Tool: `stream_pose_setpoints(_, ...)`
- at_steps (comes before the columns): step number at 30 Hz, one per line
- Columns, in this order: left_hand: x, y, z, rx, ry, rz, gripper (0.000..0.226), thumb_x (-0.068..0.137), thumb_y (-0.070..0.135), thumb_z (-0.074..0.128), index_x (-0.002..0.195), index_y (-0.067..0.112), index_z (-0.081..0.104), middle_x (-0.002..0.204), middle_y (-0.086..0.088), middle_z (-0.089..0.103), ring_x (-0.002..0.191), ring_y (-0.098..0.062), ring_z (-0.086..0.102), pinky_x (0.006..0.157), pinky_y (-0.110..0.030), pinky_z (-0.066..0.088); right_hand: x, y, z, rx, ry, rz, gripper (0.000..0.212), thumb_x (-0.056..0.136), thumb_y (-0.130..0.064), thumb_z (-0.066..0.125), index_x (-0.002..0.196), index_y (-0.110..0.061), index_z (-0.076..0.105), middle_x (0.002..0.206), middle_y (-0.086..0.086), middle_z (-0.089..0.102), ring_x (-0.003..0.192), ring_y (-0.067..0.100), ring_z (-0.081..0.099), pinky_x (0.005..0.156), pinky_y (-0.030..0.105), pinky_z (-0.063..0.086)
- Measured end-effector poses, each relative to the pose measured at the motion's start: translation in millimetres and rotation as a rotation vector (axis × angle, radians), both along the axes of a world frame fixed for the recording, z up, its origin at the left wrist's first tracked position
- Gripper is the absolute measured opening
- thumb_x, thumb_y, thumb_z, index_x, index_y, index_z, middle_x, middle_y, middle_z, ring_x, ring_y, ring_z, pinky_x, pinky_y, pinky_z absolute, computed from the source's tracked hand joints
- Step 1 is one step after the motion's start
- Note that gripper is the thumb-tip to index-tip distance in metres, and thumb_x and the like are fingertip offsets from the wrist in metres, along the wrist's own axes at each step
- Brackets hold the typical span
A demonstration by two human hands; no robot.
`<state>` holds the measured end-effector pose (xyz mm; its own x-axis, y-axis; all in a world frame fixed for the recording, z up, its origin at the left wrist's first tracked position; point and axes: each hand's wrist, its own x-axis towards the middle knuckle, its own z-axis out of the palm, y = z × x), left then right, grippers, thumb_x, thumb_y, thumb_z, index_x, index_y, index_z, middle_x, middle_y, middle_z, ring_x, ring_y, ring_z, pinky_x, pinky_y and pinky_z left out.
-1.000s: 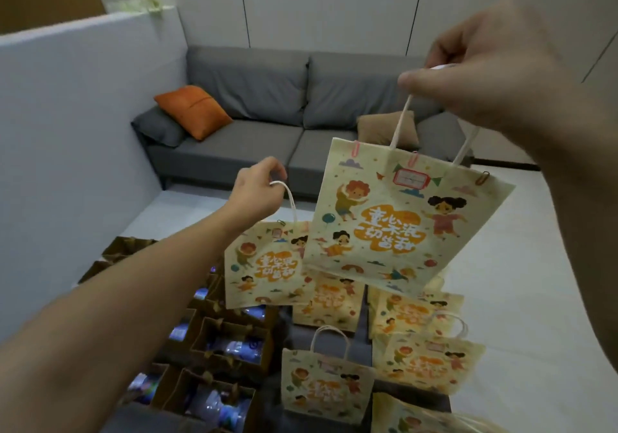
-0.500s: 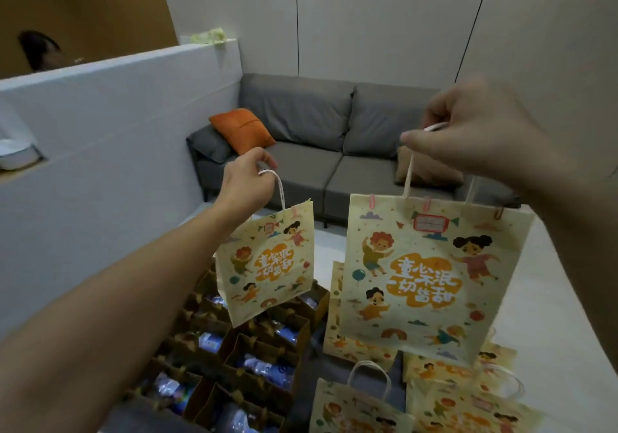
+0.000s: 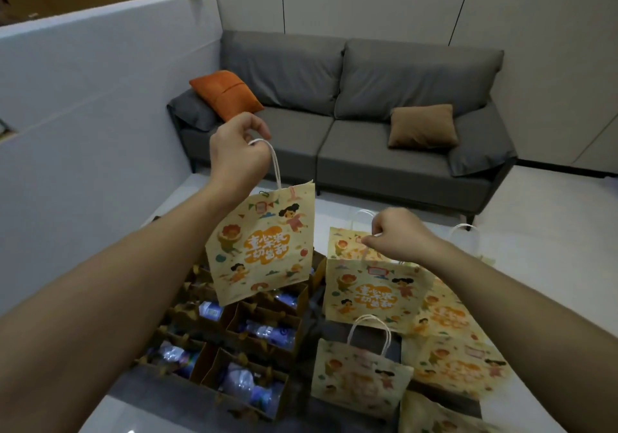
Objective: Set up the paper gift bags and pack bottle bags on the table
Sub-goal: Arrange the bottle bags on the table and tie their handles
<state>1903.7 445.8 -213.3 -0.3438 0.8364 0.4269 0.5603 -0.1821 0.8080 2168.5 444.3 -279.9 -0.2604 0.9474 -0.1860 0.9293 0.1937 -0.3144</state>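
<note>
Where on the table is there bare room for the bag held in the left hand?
A dark bare strip runs between the brown bottle bags and the printed gift bags; more bare top lies at the near left corner. Both clusters are crowded. The left hand holds its bag above the bottle bags.

Open air surrounds the left hand's fingers (image 3: 257, 131); beneath them, packed brown bottle bags (image 3: 264, 329); beside them, paper gift bags (image 3: 374, 295).
</note>
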Motion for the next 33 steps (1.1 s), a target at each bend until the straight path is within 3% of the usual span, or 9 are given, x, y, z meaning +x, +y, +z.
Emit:
stream_pose_setpoints(6, 8, -4, -8, -0.012, 0.004, -0.031, 0.021, 0.075, 0.006, 0.053, 0.078, 0.023, 0.065, 0.062, -0.01, 0.058, 0.054, -0.015, 0.048, 0.052, -0.037, 0.042, -1, 7, -57, -0.101, 0.03, -0.053, 0.024, 0.096, -0.031, 0.062, 0.079, -0.015, 0.065, 0.082, 0.001, 0.065, 0.078, 0.016, 0.06, 0.059, 0.028, 0.042)
stream_pose_setpoints(11, 15, -10, -15, -0.038, -0.022, -0.098, 0.02, 0.078, 0.002, 0.055, 0.078, 0.02, 0.065, 0.049, 0.013, 0.05, 0.045, -0.006, 0.041, 0.048, -0.028, 0.036, -5, 9, -93, -0.182, 0.0, -0.07, 0.018, 0.099, -0.031, 0.06, 0.093, -0.015, 0.067, 0.089, 0.001, 0.063, 0.084, 0.017, 0.059, 0.068, 0.03, 0.045)
stream_pose_setpoints(14, 19, -12, -22, -0.063, -0.019, -0.121, 0.021, 0.078, 0.002, 0.056, 0.079, 0.02, 0.066, 0.054, 0.008, 0.051, 0.048, -0.011, 0.042, 0.047, -0.032, 0.037, 2, 4, -122, -0.275, -0.037, -0.053, 0.026, 0.101, -0.027, 0.057, 0.078, -0.016, 0.059, 0.082, 0.003, 0.059, 0.088, 0.024, 0.058, 0.07, 0.03, 0.041)
stream_pose_setpoints(17, 19, -14, -30, -0.098, -0.016, -0.121, 0.022, 0.078, 0.002, 0.055, 0.08, 0.021, 0.066, 0.06, -0.003, 0.054, 0.051, -0.015, 0.044, 0.048, -0.037, 0.039, 10, -9, -149, -0.357, 0.006, -0.079, 0.017, 0.1, -0.028, 0.058, 0.094, -0.014, 0.066, 0.1, 0.006, 0.067, 0.095, 0.026, 0.063, 0.074, 0.034, 0.051)
stream_pose_setpoints(20, 16, -18, -37, -0.132, -0.025, -0.124, 0.023, 0.08, 0.0, 0.056, 0.082, 0.021, 0.066, 0.065, -0.006, 0.056, 0.053, -0.016, 0.046, 0.048, -0.038, 0.041, 15, -27, -158, -0.172, 0.097, -0.182, 0.038, 0.095, -0.046, 0.063, 0.119, -0.016, 0.066, 0.116, 0.003, 0.066, 0.105, 0.024, 0.062, 0.083, 0.035, 0.052)
stream_pose_setpoints(23, 16, -23, -44, -0.15, -0.033, -0.123, 0.024, 0.081, -0.002, 0.055, 0.084, 0.019, 0.066, 0.07, -0.011, 0.059, 0.054, -0.016, 0.047, 0.048, -0.039, 0.042, 15, -39, -154, 0.073, 0.208, -0.311, 0.038, 0.095, -0.053, 0.059, 0.091, -0.016, 0.065, 0.089, -0.002, 0.067, 0.088, 0.022, 0.064, 0.067, 0.033, 0.049)
stream_pose_setpoints(26, 20, -32, -52, -0.172, -0.053, -0.124, 0.026, 0.082, -0.005, 0.054, 0.085, 0.019, 0.066, 0.067, -0.005, 0.057, 0.053, -0.015, 0.047, 0.049, -0.036, 0.042, 13, -49, -156, -0.217, 0.141, -0.211, 0.057, 0.089, -0.072, 0.053, 0.085, -0.016, 0.064, 0.082, -0.002, 0.068, 0.077, 0.017, 0.064, 0.069, 0.037, 0.055)
stream_pose_setpoints(29, 26, -45, -57, -0.192, -0.055, -0.108, 0.031, 0.082, -0.006, 0.052, 0.083, 0.023, 0.064, 0.061, 0.008, 0.051, 0.048, -0.009, 0.044, 0.047, -0.028, 0.04, 14, -58, -165, -0.48, 0.099, -0.105, 0.066, 0.081, -0.07, 0.068, 0.118, -0.016, 0.061, 0.111, -0.003, 0.066, 0.104, 0.021, 0.064, 0.077, 0.03, 0.048)
stream_pose_setpoints(33, 35, -69, -57, -0.187, -0.029, -0.056, 0.032, 0.082, -0.005, 0.051, 0.082, 0.024, 0.064, 0.058, 0.007, 0.05, 0.049, -0.015, 0.046, 0.047, -0.036, 0.04, 9, -67, -149, -0.621, 0.144, -0.064, 0.043, 0.083, -0.052, 0.077, 0.077, -0.012, 0.061, 0.071, 0.004, 0.057, 0.065, 0.019, 0.059, 0.058, 0.031, 0.045)
